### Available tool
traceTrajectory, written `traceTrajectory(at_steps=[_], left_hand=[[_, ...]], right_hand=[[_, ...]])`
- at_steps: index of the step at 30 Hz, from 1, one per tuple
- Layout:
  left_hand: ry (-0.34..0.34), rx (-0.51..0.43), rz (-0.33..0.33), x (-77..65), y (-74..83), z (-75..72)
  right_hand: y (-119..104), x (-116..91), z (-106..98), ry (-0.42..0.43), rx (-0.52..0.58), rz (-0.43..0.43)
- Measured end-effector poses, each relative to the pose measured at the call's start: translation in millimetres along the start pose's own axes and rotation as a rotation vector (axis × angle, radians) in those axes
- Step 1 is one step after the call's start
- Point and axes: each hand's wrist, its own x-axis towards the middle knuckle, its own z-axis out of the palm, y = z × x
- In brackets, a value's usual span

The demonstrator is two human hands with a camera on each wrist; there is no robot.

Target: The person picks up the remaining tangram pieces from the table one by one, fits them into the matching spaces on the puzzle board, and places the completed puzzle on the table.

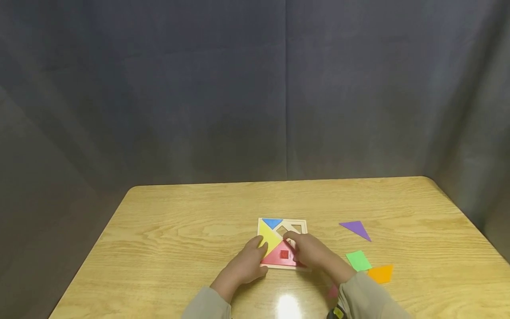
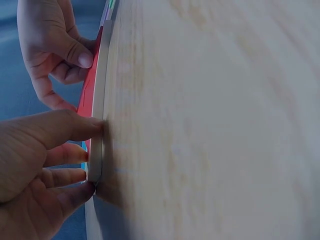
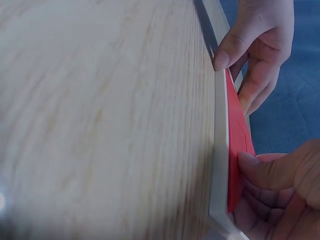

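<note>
A wooden tangram board (image 1: 283, 267) lies on the table, with a yellow triangle (image 1: 268, 237) at its left and a blue triangle (image 1: 272, 223) at its far left corner. Along its near side is a large red triangle (image 1: 275, 257), bearing a small darker red square. My left hand (image 1: 249, 262) grips the board's near left corner; in the left wrist view the thumb (image 2: 82, 127) presses the front edge. My right hand (image 1: 308, 250) pinches the red triangle near its right end, the thumb (image 3: 260, 169) on its face. The right hand hides part of the board's right side.
To the right on the wooden table (image 1: 191, 217) lie a purple triangle (image 1: 357, 229), a green square (image 1: 358, 260) and an orange parallelogram (image 1: 381, 274). A pink piece (image 1: 333, 291) shows partly beside the right forearm. A dark curtain (image 1: 223, 97) hangs behind the table.
</note>
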Motion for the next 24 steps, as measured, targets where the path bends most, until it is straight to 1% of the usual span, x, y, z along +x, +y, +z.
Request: traceTrajectory(at_steps=[4,12,20,24], left_hand=[[0.001,0.001,-0.005,1.5,0.8,-2.0],[-0.019,0.011,-0.015,1.4,2.0,-3.4],[-0.025,0.017,-0.001,0.8,-2.5,-2.9],[-0.030,0.003,0.004,0.7,-3.3,-3.5]], right_hand=[[0.5,1.5,-2.2,0.002,0.000,0.018],[1.1,0.0,-3.5,0.007,0.007,0.011],[3.5,0.6,-4.3,0.001,0.029,0.038],[3.4,1.6,-4.8,-0.004,0.027,0.075]])
